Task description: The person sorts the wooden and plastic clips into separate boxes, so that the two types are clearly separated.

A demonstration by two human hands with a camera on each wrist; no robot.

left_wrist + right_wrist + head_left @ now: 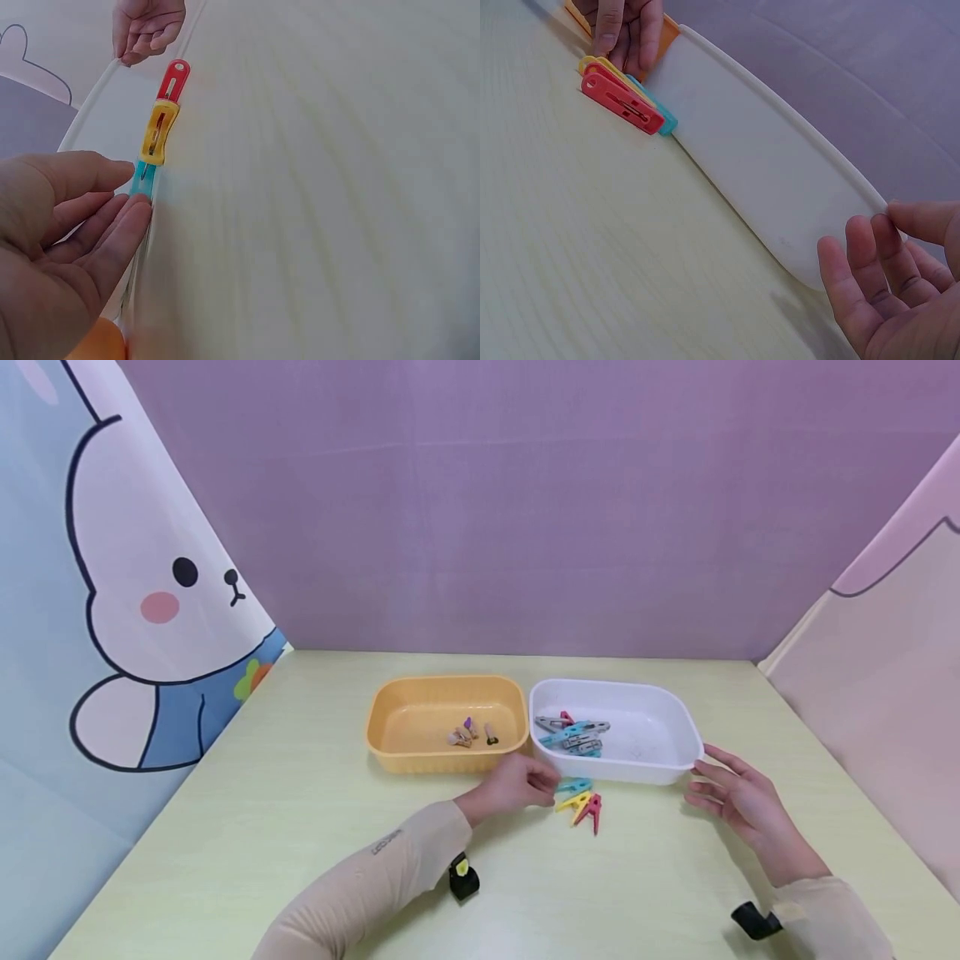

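My left hand (517, 783) is beside the teal clothespin (574, 786), its thumb and fingers apart near one end of it; I see no firm pinch. A yellow clothespin (574, 806) and a red clothespin (591, 814) stand next to the teal one on the table, in front of the white tray (645, 772). At the tray's right front corner, my right hand (738, 802) holds the rim between thumb and index finger, the other fingers loosely bent. Inside the tray, several grey, teal and red clothespins (573, 735) are heaped at the left.
An orange tray (442, 762) stands to the left of the white one, side by side. Several small wooden clips (461, 737) lie in it. Behind the pale table (637, 893) hangs a purple cloth (487, 527), and printed cloths flank both sides.
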